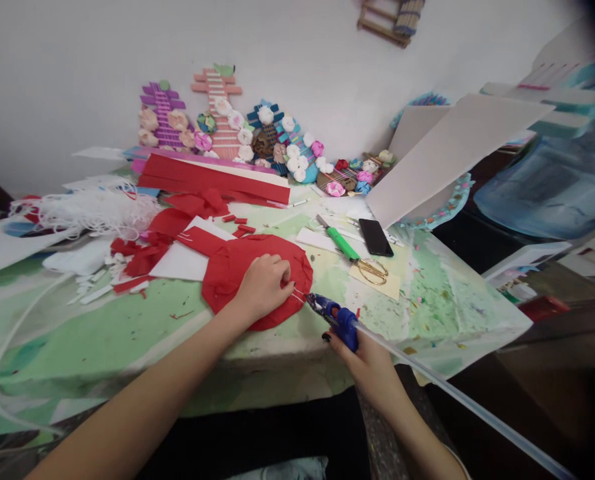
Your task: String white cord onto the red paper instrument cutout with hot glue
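Observation:
A round piece wrapped in red paper (227, 267), with a straight red neck toward the upper left, lies flat on the table. My left hand (266, 285) rests on it, fingers pinched on a thin white string (300, 294) at its right edge. To the right, my right hand (370, 363) is wrapped around a blue hot glue gun (346, 325). The gun's nozzle points left and meets or nearly meets the string; the exact contact is too small to tell. A long translucent glue stick (457, 383) sticks out of its back.
Gold-handled scissors (373, 271), a green utility knife (342, 243) and a black phone (376, 237) lie right of the red piece. Tangled white string (92, 208) and red scraps are at left. Decorated crafts (220, 113) lean on the wall. White boards (452, 153) stand at right.

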The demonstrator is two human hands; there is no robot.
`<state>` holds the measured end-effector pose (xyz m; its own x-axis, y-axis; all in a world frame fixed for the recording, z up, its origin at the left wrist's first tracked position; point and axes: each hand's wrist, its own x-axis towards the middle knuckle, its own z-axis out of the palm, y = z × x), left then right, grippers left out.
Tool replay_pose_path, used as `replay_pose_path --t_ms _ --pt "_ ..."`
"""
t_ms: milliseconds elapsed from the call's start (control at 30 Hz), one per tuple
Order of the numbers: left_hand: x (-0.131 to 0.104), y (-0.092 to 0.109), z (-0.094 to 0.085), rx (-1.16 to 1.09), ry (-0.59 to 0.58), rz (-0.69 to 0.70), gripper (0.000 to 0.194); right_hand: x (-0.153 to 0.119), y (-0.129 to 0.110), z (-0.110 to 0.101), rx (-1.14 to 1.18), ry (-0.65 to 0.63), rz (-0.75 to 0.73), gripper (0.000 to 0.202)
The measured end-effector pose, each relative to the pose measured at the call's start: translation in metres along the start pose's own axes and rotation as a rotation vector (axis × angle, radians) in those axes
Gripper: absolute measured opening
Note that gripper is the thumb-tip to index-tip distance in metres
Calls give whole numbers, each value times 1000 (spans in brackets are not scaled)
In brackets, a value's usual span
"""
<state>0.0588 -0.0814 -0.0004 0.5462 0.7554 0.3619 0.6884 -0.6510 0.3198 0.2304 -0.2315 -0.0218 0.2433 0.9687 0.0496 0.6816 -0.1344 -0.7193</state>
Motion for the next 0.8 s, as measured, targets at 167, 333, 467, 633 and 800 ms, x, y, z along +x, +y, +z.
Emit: replay_pose_path --t_ms 167,333,467,633,800 --pt "0 0 1 1 4 0 15 5 -1 2 19 -15 -4 33" --pt "0 0 0 -5 -4 0 15 7 -7 1 -7 -23 -16 33" --pt "0 -1 -1 -23 -11 -3 15 10 -11 2 -50 -23 -12 31" --pt "1 -1 -2 -48 -5 -7 15 14 -14 6 -20 -33 -32 29" --pt "0 -2 -2 -59 -6 -2 15 13 -15 5 -9 -24 -45 28"
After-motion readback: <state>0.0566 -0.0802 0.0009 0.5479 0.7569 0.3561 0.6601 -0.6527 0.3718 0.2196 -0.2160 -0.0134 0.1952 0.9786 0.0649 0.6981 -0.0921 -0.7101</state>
